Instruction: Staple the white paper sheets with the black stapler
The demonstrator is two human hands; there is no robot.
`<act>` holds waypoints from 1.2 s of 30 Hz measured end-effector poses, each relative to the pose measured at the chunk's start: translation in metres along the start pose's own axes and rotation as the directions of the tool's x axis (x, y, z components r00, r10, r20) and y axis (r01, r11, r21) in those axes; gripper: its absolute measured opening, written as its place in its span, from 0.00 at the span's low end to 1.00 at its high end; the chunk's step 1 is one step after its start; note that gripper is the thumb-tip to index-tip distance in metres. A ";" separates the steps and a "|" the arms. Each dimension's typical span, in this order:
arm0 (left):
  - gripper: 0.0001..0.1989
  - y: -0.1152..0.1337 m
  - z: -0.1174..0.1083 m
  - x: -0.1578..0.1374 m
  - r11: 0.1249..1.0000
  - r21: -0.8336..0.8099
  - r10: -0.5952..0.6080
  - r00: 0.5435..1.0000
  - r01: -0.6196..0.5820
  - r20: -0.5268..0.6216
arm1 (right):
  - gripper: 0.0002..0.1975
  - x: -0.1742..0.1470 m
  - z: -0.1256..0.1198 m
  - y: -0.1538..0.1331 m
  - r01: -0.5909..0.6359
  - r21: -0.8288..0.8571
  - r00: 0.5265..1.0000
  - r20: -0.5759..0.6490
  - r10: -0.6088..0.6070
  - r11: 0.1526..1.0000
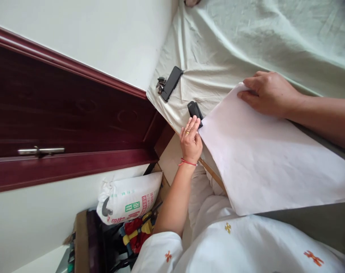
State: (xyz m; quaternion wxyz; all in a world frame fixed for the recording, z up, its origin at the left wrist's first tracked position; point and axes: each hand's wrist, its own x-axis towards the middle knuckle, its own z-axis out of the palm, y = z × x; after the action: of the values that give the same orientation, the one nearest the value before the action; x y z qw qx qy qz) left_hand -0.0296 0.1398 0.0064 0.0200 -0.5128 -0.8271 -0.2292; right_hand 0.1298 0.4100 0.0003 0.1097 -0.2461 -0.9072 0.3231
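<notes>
My right hand (267, 93) pinches the upper edge of a white paper sheet (263, 148) between thumb and fingers. The sheet slants over the pale green cloth, and its lower part hangs above my lap. At the sheet's left corner lies a black stapler (194, 109). My left hand (191, 140) lies with fingers stretched out and side by side, their tips on the near end of the stapler, right beside the paper corner. Whether the corner sits between the stapler's jaws is hidden by the fingers.
A black, flat phone-like object (172, 83) lies beyond the stapler, with small dark metal pieces (161, 85) beside it. Wrinkled green cloth (231, 45) covers the surface. Left are a dark red door (61, 110), a printed white sack (132, 193) and a yellow-and-red toy-like object (138, 233).
</notes>
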 end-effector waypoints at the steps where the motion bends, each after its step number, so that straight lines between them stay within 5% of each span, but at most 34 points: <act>1: 0.26 -0.001 -0.002 0.002 0.999 -0.033 0.011 1.000 -0.011 0.009 | 0.15 0.001 0.000 0.000 0.013 0.015 1.000 0.003 -0.013 1.000; 5: 0.23 -0.001 -0.007 0.002 0.987 -0.159 -0.010 1.000 0.008 -0.011 | 0.16 -0.001 -0.002 -0.004 0.104 0.082 0.992 0.056 -0.109 0.991; 8: 0.26 0.007 -0.003 -0.012 0.958 -0.254 -0.163 0.981 0.133 -0.103 | 0.14 -0.006 -0.005 -0.010 0.196 0.179 0.967 0.127 -0.220 0.964; 14: 0.23 0.027 -0.006 -0.041 0.729 -0.611 -0.564 0.776 0.308 -0.282 | 0.14 -0.006 -0.008 -0.005 0.189 0.378 0.953 0.151 -0.261 0.906; 16: 0.24 0.036 -0.008 -0.045 0.577 -0.760 -0.647 0.736 0.300 -0.200 | 0.14 -0.004 -0.008 -0.003 0.153 0.437 0.963 0.135 -0.232 0.887; 19: 0.31 0.047 -0.008 -0.050 0.318 -0.889 -0.672 0.739 0.329 0.033 | 0.13 -0.004 -0.009 -0.001 0.076 0.509 0.983 0.108 -0.151 0.858; 21: 0.33 0.052 -0.004 -0.054 0.248 -0.886 -0.645 0.749 0.393 0.152 | 0.13 -0.004 -0.010 -0.002 0.029 0.524 0.992 0.089 -0.089 0.851; 26: 0.26 0.050 0.008 -0.065 0.348 -0.773 -0.636 0.740 0.530 0.221 | 0.13 -0.006 -0.008 -0.002 0.017 0.567 0.995 0.075 -0.072 0.823; 29: 0.28 0.049 0.014 -0.067 0.394 -0.757 -0.674 0.724 0.521 0.147 | 0.14 -0.007 -0.008 -0.002 0.017 0.627 0.993 0.079 -0.085 0.779; 36: 0.24 0.052 0.021 -0.066 0.350 -0.840 -0.675 0.734 0.414 0.080 | 0.12 -0.003 -0.007 -0.001 -0.026 0.584 0.994 0.104 -0.043 0.812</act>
State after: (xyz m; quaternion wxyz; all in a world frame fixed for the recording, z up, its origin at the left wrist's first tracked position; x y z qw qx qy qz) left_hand 0.0502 0.1125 -0.0116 -0.1799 -0.1137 -0.7336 -0.6454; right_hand 0.1345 0.4115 0.0063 0.1303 -0.1781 -0.7700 0.5987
